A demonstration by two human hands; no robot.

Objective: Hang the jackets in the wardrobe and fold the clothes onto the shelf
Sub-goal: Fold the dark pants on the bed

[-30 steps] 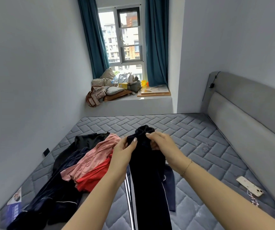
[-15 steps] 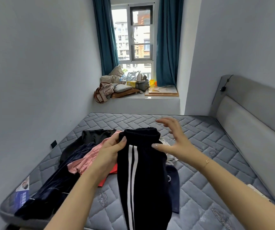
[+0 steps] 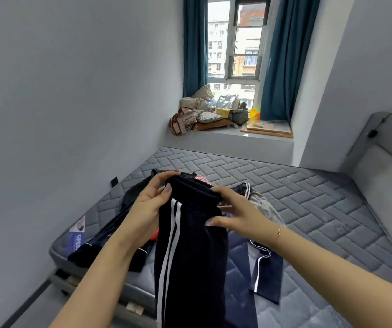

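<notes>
— Holding up the navy track trousers (image 3: 190,245) by the waistband, is she? How far along would you put it?

— Early, I'd judge. The left hand (image 3: 151,207) grips one end of the waistband, thumb in front and fingers curled behind; the right hand (image 3: 236,215) pinches the other end, index finger on top and thumb on the front of the cloth, the remaining fingers looser. The trousers hang straight down in front of the bed, white side stripes facing the camera, not yet folded.

— And the remaining clothes?

— Still heaped on the bare mattress (image 3: 308,197). No wardrobe or shelf is in view, so nothing visible counts as put away.

— Count them for me.

— One pair of trousers in hand. To its left lies a dark pile (image 3: 109,235); it seems to be at least two dark garments, though I cannot separate them surely. A pink garment (image 3: 200,178) peeks above the waistband, and a sliver of red cloth (image 3: 155,234) shows by the left wrist. On the right lies one navy garment with white piping (image 3: 264,273), and beside the right hand a pale patterned piece (image 3: 264,207).

— So roughly seven items?

— Roughly; overlaps hide the edges. Two teal curtains (image 3: 195,43) frame the one window, and the sill carries clutter that I judge to be outside the job.
</notes>
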